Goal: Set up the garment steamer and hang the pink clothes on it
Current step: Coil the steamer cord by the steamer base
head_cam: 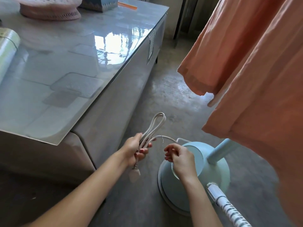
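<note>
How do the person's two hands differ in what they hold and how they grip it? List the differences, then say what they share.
The left hand wraps its whole fist around the folded white power cord, its plug hanging below; the right hand only pinches a thin wire twist tie with its fingertips. The left hand is beside the table; the right hand is over the blue steamer base. Both work on the same cord.

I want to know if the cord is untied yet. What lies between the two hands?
In the head view, a short arc of white power cord spans from the left hand to the right hand, with a thin wire twist tie dangling from it.
</note>
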